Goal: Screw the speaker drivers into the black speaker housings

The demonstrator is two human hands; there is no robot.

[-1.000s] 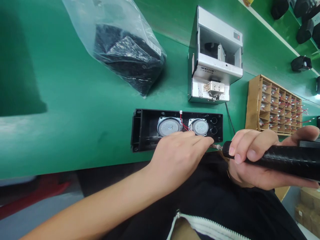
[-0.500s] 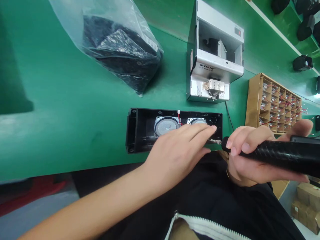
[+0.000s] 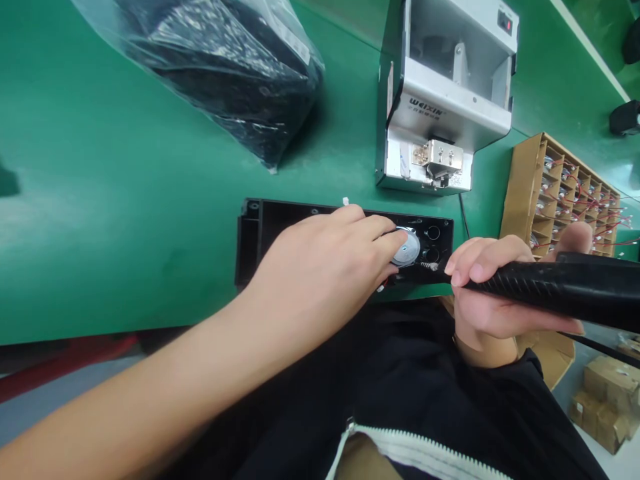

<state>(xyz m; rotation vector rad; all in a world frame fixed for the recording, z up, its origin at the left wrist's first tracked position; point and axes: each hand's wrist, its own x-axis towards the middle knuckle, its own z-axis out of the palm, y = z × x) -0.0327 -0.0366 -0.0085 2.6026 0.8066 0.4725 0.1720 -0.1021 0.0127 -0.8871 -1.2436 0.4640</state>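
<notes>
A long black plastic speaker housing (image 3: 255, 230) lies open on the green bench near its front edge. My left hand (image 3: 320, 263) rests over it, fingers together and curled on the round silver speaker (image 3: 407, 248) inside; it hides the other speaker. My right hand (image 3: 487, 297) is wrapped round a black electric screwdriver (image 3: 555, 287). The screwdriver's metal bit (image 3: 429, 265) points left at the housing's right end, close to my left fingertips.
A grey screw feeder machine (image 3: 443, 100) stands just behind the housing. A clear bag of black parts (image 3: 225, 60) lies at the back left. A cardboard divider box with red-wired parts (image 3: 575, 193) stands at the right. Cardboard boxes (image 3: 605, 400) sit on the floor.
My left hand has moved up and onto the housing, covering the left speaker. The screwdriver bit has come closer to the housing's right end. The view has shifted forward.
</notes>
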